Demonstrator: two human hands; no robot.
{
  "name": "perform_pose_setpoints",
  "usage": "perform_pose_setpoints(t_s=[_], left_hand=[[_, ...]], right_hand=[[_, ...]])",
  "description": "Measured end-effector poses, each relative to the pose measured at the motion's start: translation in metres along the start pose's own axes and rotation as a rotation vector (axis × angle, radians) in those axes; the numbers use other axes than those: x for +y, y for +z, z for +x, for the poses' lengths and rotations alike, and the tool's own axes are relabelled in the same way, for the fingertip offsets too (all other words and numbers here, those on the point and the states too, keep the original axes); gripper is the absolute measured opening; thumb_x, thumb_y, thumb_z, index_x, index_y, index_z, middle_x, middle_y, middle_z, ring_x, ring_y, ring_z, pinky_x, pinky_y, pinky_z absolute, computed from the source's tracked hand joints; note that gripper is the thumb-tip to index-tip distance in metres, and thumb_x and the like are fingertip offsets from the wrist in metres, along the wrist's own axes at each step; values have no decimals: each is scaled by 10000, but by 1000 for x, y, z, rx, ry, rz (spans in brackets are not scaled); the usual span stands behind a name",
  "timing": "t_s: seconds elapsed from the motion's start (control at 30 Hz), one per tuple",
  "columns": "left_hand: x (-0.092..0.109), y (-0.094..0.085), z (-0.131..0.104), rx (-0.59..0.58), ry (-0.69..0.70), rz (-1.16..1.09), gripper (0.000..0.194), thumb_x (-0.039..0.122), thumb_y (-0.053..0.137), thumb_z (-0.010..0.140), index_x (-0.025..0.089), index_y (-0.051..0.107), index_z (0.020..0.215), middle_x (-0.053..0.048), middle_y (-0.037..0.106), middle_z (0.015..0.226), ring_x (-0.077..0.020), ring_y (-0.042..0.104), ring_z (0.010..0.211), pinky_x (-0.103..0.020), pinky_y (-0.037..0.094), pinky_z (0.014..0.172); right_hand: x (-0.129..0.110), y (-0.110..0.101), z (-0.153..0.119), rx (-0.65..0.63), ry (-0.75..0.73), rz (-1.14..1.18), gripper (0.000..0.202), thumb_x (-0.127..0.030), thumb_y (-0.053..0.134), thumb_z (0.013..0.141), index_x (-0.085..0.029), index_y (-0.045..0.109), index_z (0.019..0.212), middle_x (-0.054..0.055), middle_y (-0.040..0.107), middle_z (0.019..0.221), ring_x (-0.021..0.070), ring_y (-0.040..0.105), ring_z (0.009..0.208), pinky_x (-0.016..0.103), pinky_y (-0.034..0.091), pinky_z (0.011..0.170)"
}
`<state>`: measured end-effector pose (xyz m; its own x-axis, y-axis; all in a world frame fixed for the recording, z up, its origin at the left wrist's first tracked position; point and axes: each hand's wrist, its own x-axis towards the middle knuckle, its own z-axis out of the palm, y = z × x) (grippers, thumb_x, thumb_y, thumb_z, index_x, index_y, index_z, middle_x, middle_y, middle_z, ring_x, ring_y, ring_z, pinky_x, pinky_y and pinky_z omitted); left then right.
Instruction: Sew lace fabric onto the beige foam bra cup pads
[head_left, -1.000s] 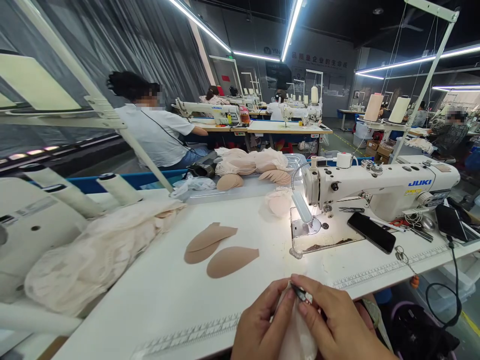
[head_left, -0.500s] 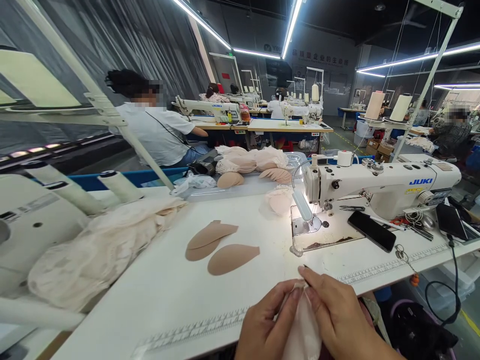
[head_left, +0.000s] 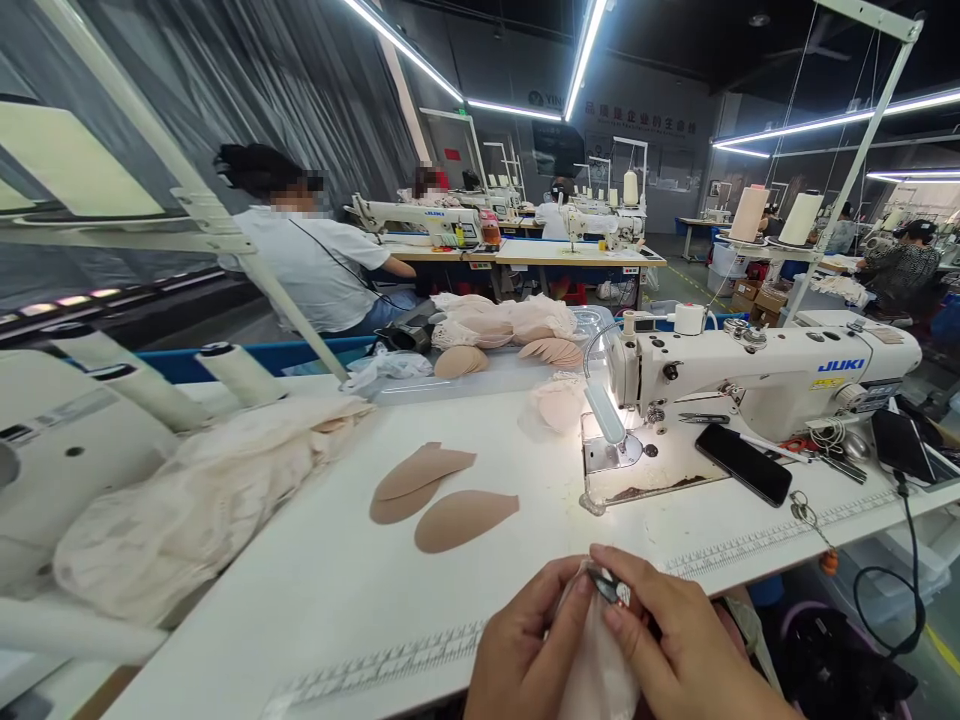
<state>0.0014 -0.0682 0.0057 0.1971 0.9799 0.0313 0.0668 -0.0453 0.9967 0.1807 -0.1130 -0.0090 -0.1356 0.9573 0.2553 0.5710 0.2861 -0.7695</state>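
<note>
**Pale fabric (head_left: 596, 665) pinched between our two hands at the table's (head_left: 300, 600) near edge**

In the head view, the only one we have, the fabric hangs from our fingers at five o'clock from the centre. Our left hand (head_left: 529, 630) grasps its gathered upper end between thumb and fingers. Our right hand (head_left: 667, 620) grips a small dark-tipped tool (head_left: 611, 588), tip against the fabric; we cannot tell whether those fingers also catch cloth. We judge the pinch close to the tip steadies that spot, while the loose part falls out of the way.

Around our hands, three tan pieces (head_left: 466, 521) lie flat at ten o'clock, two overlapping, probably spread for easy picking up. A lace-edged cup (head_left: 559, 405) sits near twelve, a sewing machine (head_left: 772, 360) at one. A phone (head_left: 742, 465), between one and two, crowds the machine's near side. A fabric heap (head_left: 217, 500) blocks nine o'clock.
</note>
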Motion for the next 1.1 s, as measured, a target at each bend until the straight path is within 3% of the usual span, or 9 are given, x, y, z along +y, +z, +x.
perform_pose_setpoints(t_s=[0.33, 0.57, 0.67, 0.77, 0.9, 0.97, 1.1], left_hand=[[-5, 0, -1, 4, 20, 10, 387, 592, 696, 965, 249, 833, 1080, -23, 846, 1009, -230, 764, 857, -257, 573, 786], [-11, -1, -1, 22, 59, 65, 360, 573, 679, 977, 272, 841, 1091, -16, 845, 1056, -239, 769, 945, -250, 580, 857], [-14, -4, 0, -12, 80, 104, 376, 580, 677, 976, 269, 847, 1102, -24, 847, 1048, -245, 769, 928, -252, 588, 831], [-14, -4, 0, -30, 63, 83, 399, 592, 679, 972, 254, 844, 1107, -32, 846, 1045, -246, 765, 910, -259, 585, 833], [-8, -2, -2, 9, -37, 5, 421, 610, 704, 948, 231, 833, 1079, -36, 842, 1009, -249, 752, 881, -264, 568, 786], [-6, -2, -2, 14, -65, -25, 439, 621, 713, 934, 219, 826, 1070, -40, 840, 986, -253, 750, 863, -270, 566, 760], [-5, 0, -2, 19, -74, -39, 446, 625, 737, 907, 214, 818, 1059, -37, 833, 939, -254, 754, 831, -272, 566, 737]], right_hand=[[0, 1, 1, -28, 65, 68, 506, -386, 575, 1098, -426, 520, 1600, 23, 753, 1406, 281, 726, 1276, 438, 597, 1095], [-12, 2, 5, 21, 4, 158, 435, -321, 525, 1114, -366, 599, 1541, 22, 733, 1444, 229, 701, 1329, 385, 553, 1163], [-8, 8, 4, 62, -66, 80, 434, -317, 500, 1117, -335, 614, 1536, 55, 782, 1345, 244, 760, 1213, 396, 604, 1094], [0, 5, 7, 184, -130, 29, 435, -328, 485, 1122, -331, 614, 1537, 60, 817, 1232, 243, 791, 1105, 372, 649, 997], [5, -15, 13, 437, -6, 98, 385, -377, 502, 1130, -346, 653, 1483, 49, 793, 1263, 225, 766, 1099, 337, 632, 972], [5, -20, 13, 421, 44, 129, 403, -408, 504, 1128, -342, 627, 1506, 45, 789, 1155, 205, 756, 975, 310, 626, 888], [0, -12, 8, 230, 133, 132, 500, -438, 586, 1075, -287, 549, 1550, -11, 675, 851, 166, 655, 710, 261, 556, 683]])
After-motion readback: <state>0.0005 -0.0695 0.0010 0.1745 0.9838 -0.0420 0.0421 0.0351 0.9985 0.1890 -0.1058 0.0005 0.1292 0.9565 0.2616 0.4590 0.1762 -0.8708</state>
